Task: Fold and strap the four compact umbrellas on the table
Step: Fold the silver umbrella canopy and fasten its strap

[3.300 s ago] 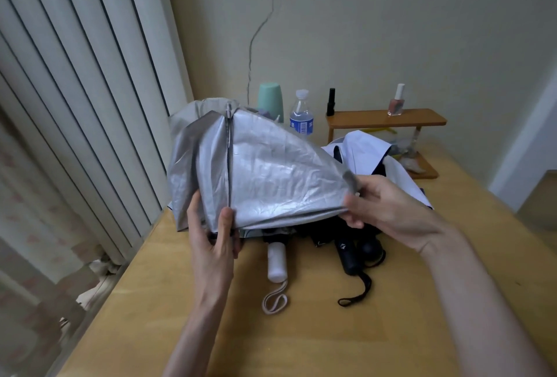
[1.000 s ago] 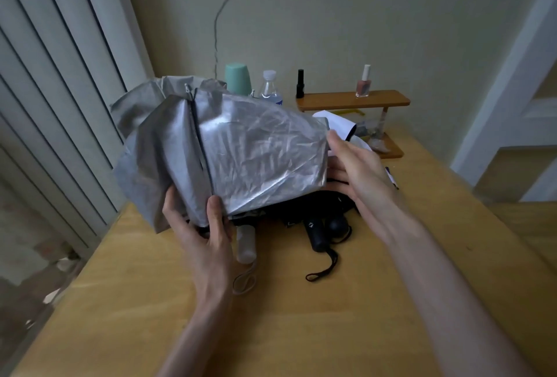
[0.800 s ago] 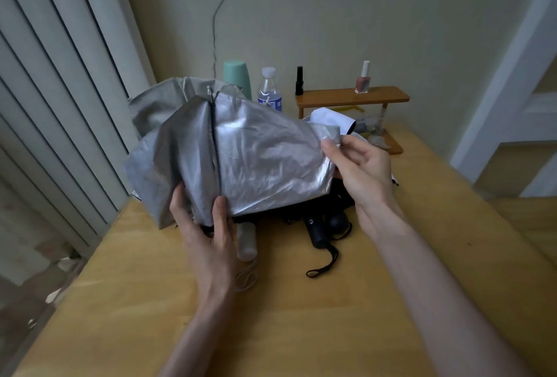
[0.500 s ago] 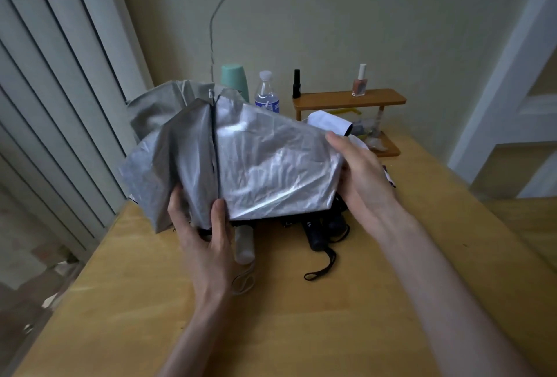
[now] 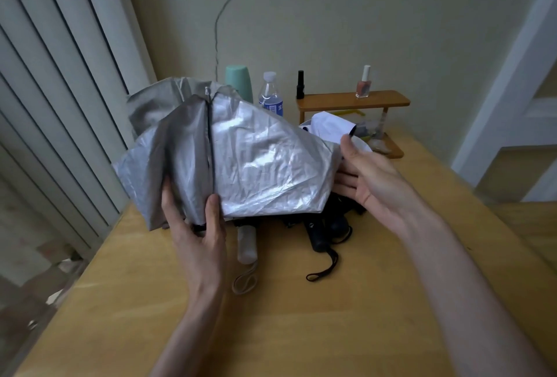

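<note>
The right hand [image 5: 370, 177] has released the silver umbrella [image 5: 265, 162]: its grip is open, fingers straight at the canopy's right edge. The left hand [image 5: 196, 241] grips the gathered pleats above the surface [image 5: 301, 331], so folding is unfinished (strap unseen). A white-handled umbrella [image 5: 247, 244] and black umbrella [image 5: 319, 235] crowd underneath

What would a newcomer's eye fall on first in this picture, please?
The crumpled silver umbrella fills the middle, held above the wooden table: the left hand grips its lower edge, the right hand is open at its right side. Below it lie a white handle and a black handle.
</note>
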Demonstrator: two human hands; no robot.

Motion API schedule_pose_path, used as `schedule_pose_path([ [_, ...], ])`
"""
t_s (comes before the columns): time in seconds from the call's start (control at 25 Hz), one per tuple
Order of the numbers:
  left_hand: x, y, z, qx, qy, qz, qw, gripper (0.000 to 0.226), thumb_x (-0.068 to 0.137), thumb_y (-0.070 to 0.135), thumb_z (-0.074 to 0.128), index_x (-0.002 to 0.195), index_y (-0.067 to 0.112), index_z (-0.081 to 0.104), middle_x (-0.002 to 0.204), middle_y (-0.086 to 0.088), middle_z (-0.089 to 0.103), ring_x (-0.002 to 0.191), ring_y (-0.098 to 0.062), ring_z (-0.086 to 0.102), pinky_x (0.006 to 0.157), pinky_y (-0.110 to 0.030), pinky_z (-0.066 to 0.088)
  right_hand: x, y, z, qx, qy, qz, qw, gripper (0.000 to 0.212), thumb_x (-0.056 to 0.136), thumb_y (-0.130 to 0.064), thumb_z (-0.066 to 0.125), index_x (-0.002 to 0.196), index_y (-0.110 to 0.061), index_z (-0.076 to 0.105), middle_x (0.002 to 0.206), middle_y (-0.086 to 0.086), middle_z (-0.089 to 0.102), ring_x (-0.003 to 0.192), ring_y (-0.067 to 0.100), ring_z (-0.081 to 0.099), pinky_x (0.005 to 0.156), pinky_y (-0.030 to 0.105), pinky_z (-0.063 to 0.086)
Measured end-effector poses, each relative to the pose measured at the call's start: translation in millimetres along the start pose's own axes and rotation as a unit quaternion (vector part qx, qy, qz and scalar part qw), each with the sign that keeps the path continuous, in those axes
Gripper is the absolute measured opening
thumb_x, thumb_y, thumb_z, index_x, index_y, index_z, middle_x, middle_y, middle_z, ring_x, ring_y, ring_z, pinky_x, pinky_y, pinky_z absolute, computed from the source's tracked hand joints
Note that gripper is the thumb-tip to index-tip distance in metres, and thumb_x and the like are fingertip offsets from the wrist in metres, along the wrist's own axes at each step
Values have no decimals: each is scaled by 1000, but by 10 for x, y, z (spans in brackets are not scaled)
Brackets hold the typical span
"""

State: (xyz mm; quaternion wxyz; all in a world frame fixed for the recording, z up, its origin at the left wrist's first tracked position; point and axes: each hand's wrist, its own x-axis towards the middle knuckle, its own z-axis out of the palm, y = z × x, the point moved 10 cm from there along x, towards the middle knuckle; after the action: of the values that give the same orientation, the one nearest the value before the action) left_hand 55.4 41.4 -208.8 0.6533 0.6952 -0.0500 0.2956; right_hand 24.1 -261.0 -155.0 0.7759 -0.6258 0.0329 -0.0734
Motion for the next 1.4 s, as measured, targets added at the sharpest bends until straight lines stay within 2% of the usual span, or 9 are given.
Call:
schedule_pose_path([
  [0.28,37,71,-150,-7,53,21,998,70,104,44,64,162,44,25,162,10,45,142,-30,54,110,-65,48,44,104,80,-77,66,-26,995,16,98,-2,69,113,-6,74,98,6,82,93,21,79,75,24,63],
  [0.44,22,97,-140,-1,55,20,998,72,103,46,65,162,45,24,162,8,46,141,-29,56,106,-64,51,31,150,216,-40,35,-10,999,24,100,-30,70,116,-13,76,109,2,81,102,18,78,81,30,64],
  [0.64,-51,249,-163,23,76,39,996,70,105,31,66,164,25,28,161,19,43,131,21,45,108,-12,43,31,250,317,-124,19,3,992,31,84,-12,87,113,-8,74,101,2,82,91,16,79,71,24,62],
  [0.72,-45,285,-171,26,80,36,996,69,105,30,67,163,23,30,158,21,44,125,27,44,104,-8,43,35,167,279,-135,46,-48,989,25,86,-6,85,109,-7,76,99,1,82,80,9,75,65,20,57],
  [0.84,-35,290,-185,28,85,39,995,69,105,33,66,163,27,30,157,24,44,136,10,48,113,-28,47,-1,49,332,-136,38,-93,986,26,91,-11,81,116,-8,76,106,0,81,85,4,74,69,20,56],
  [0.96,-27,261,-118,28,53,21,998,69,105,33,65,163,30,29,140,51,43,131,16,49,107,-18,46,-32,20,353,-81,54,-68,993,26,94,-31,78,115,-14,77,109,-2,81,103,13,77,91,33,61],
  [1.12,-3,235,-46,23,-2,-11,1000,88,97,52,66,167,41,14,147,54,26,147,8,38,123,-43,38,-117,-281,340,-27,114,-105,988,18,99,-24,72,104,-7,78,99,4,81,93,18,78,78,31,60],
  [1.28,139,116,38,-3,-135,-34,990,117,73,78,77,159,65,-1,176,-1,18,136,-68,39,97,-81,46,-160,-778,877,-8,-11,-148,989,19,98,-14,69,86,0,64,80,12,60,67,14,62,56,21,51],
  [1.4,157,329,51,-35,-177,27,983,139,66,80,81,168,37,-2,172,27,17,159,-23,28,123,-40,40,-136,-1074,1417,-19,-105,-155,982,19,96,-13,66,78,-9,65,71,4,55,67,10,56,62,23,51],
])
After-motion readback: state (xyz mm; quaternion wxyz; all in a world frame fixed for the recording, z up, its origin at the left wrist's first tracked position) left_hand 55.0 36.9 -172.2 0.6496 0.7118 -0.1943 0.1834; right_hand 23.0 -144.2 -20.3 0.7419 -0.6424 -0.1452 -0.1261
